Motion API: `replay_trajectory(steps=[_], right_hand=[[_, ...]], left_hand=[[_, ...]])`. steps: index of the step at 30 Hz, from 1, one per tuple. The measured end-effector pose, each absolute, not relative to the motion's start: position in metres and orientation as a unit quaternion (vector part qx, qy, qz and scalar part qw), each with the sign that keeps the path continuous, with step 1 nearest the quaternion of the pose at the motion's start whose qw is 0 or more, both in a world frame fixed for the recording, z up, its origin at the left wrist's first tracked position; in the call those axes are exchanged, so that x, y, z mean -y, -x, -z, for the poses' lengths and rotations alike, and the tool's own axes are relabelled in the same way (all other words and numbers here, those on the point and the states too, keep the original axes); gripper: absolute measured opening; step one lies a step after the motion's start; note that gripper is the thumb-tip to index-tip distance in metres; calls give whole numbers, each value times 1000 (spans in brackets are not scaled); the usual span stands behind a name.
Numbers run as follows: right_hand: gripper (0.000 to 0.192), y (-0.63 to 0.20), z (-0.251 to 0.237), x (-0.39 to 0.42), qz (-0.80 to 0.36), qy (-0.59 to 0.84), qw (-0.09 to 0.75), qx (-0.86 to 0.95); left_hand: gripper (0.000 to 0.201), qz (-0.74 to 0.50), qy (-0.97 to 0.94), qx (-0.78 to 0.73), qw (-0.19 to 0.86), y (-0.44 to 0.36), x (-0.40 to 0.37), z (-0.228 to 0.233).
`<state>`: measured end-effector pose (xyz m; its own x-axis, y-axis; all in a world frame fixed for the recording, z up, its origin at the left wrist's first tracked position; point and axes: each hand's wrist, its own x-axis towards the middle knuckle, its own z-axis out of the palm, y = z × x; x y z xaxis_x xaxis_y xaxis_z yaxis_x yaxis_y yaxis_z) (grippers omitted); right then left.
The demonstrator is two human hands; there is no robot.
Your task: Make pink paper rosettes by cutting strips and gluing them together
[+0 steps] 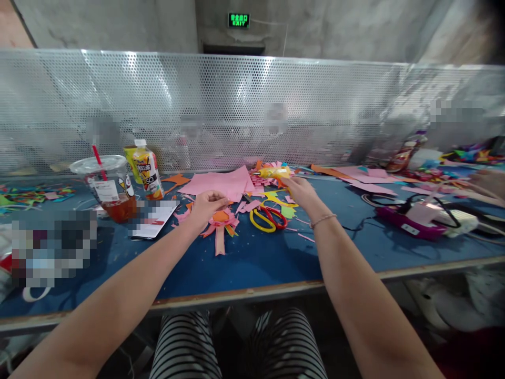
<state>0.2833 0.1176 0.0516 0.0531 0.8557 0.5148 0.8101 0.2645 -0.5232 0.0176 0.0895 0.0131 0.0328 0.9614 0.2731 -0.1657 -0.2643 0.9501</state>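
Glowing green "EXIT" sign [239,20] overhead

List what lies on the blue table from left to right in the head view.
Plastic cup with red straw → juice bottle → left hand on a paper flower → scissors → right hand holding a yellow glue gun → purple device.

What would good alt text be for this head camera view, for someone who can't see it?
A person's left hand rests on a pink and orange paper rosette on a blue table, while the right hand holds a yellow glue gun. Yellow-handled scissors, pink paper sheets, a lidded drink cup and scraps lie around.
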Motion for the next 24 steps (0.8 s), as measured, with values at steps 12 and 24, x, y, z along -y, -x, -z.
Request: replay_trajectory(steps=[12,24], right_hand=[[37,-246,-45,-107,181,565,355,722],[30,-248,-43,-111,178,552,323,748]], left_hand=[[28,-568,-579,-361,460,-20,-85,-13],[28,-569,-578,-356,464,-20,-86,-12]])
